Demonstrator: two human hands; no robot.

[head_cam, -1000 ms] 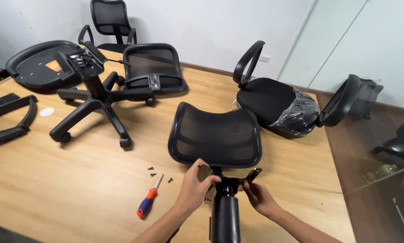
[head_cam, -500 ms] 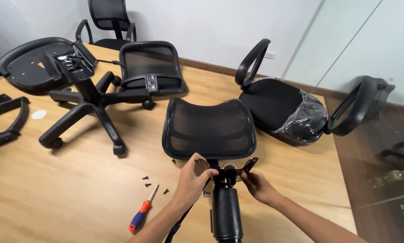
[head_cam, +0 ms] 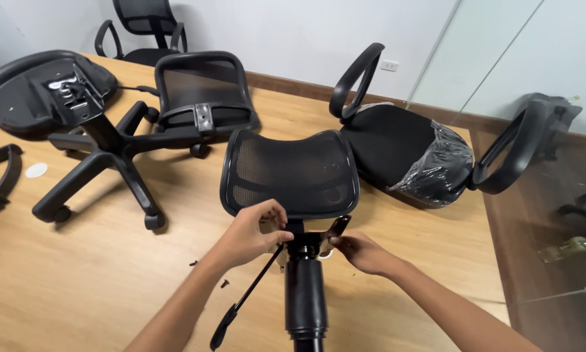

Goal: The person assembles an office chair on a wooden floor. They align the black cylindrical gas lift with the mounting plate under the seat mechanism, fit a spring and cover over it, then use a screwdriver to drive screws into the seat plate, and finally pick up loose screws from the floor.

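Mesh backrest (head_cam: 289, 173) stands on the black column (head_cam: 305, 293), broad face towards me, long axis crosswise. I judge it light, springy; better gripped at the stiff bracket (head_cam: 335, 229) below. My left hand (head_cam: 254, 231) pinches the joint there, my right hand (head_cam: 361, 251) closes on the bracket, above the wooden tabletop (head_cam: 97, 287).

Upturned seat (head_cam: 42, 91) on five-star base (head_cam: 104, 166), plastic-wrapped seat (head_cam: 410, 153), spare backrest (head_cam: 201, 91), lying across wooden floor (head_cam: 77, 287).

Clear plastic wrap (head_cam: 439, 163) over black seat cushion (head_cam: 390, 146), right of centre; no labels, screens
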